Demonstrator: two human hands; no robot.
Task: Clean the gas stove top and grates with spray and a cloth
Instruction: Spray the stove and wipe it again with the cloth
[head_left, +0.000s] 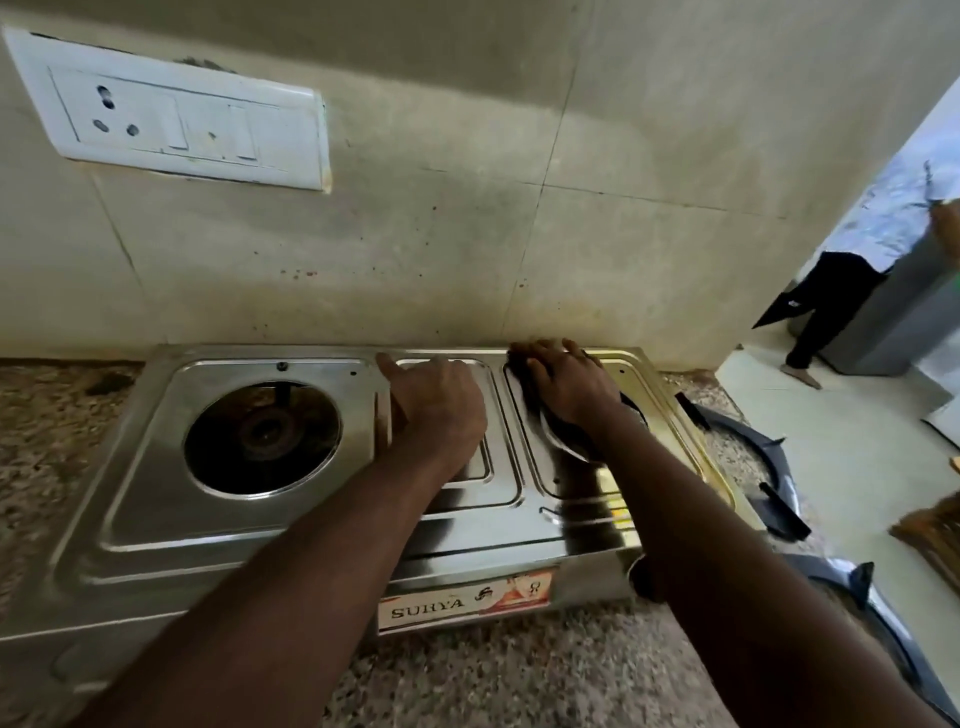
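A steel two-burner gas stove (171, 509) stands on the counter against the wall, its grates taken off. The left burner (262, 434) is bare and grimy. My left hand (436, 410) lies flat on the stove's middle panel, thumb stretched out, holding nothing. My right hand (566, 382) presses a dark cloth (519, 364) onto the back of the right burner well, hiding most of that burner. Two black grates lie on the counter right of the stove, one (776, 506) beside it and one (857, 577) nearer me. No spray bottle shows.
The speckled granite counter (519, 670) ends just right of the grates, above a pale floor. A white switch and socket plate (171, 114) is on the tiled wall. A person (857, 249) stands beyond the wall's corner. A brown broom-like thing (930, 530) sits at the right edge.
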